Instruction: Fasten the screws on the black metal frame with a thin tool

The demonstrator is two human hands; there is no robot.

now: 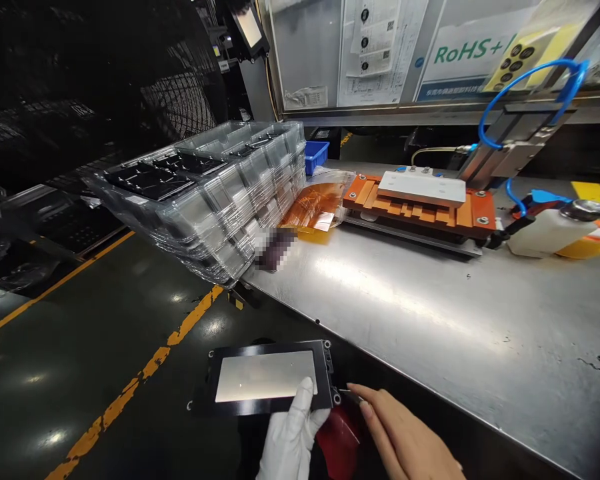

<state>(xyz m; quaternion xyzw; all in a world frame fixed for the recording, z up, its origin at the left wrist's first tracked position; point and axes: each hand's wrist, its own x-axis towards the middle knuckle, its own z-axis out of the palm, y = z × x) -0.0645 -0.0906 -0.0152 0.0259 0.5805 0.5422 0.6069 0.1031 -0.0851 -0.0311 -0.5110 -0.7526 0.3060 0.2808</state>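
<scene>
- While the left hand (pixel 291 437), in a white glove, grips the near edge of a black-framed panel (pixel 267 377) from below with the thumb lying on its face, the panel is held flat in the air off the near edge of the steel table (pixel 430 313), over the dark floor.
- The panel has a pale, reflective middle and a black border with small round lugs at its corners.
- The bare right hand (pixel 405 437) reaches to the panel's near right corner, its fingers stretched out and pinching a thin dark tab (pixel 347 393) that sticks out there; how firmly it pinches cannot be told.
- Something red (pixel 337 437) shows below and between the two hands, too hidden to name.
- On the table's far left stands a stack of clear plastic trays (pixel 215 193), the top ones holding dark parts.
- Just beside the stack lies an amber film sheet (pixel 315 207), and behind it sits a small blue bin (pixel 314 155).
- Farther right sits an orange fixture (pixel 420 210) with a white plate on top, under a metal actuator with blue hoses (pixel 525 130).
- A white bottle (pixel 550 233) lies at the far right.
- Yellow lines (pixel 145 370) cross the floor.
</scene>
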